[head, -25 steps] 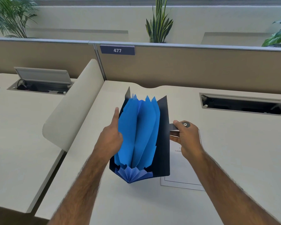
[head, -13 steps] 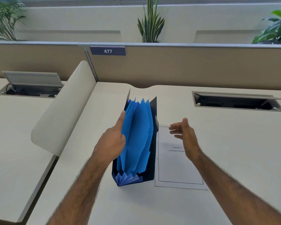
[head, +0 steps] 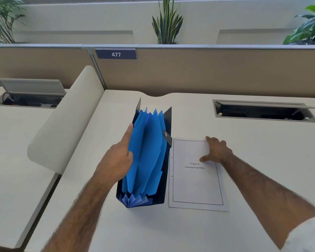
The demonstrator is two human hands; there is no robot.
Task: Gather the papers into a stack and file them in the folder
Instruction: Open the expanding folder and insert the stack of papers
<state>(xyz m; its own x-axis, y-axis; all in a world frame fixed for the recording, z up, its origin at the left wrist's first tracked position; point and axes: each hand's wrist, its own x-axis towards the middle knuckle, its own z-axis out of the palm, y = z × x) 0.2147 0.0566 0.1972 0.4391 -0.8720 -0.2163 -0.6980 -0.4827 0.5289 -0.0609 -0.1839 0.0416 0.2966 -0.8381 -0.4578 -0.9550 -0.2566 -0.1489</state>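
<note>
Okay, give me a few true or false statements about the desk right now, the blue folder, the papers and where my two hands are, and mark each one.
1. The accordion folder stands open on the desk, its blue pockets fanned out. True.
2. The papers are already inside the folder. False: they lie flat on the desk, just right of it.
3. The right hand rests on the far right part of the papers. True.
4. The left hand is lifting the papers. False: it is against the folder's left side, steadying it.
5. The top sheet reads "Chapter 6, Learning Experience". True.
6. The sign on the partition says 744. False: it says 477.
</note>
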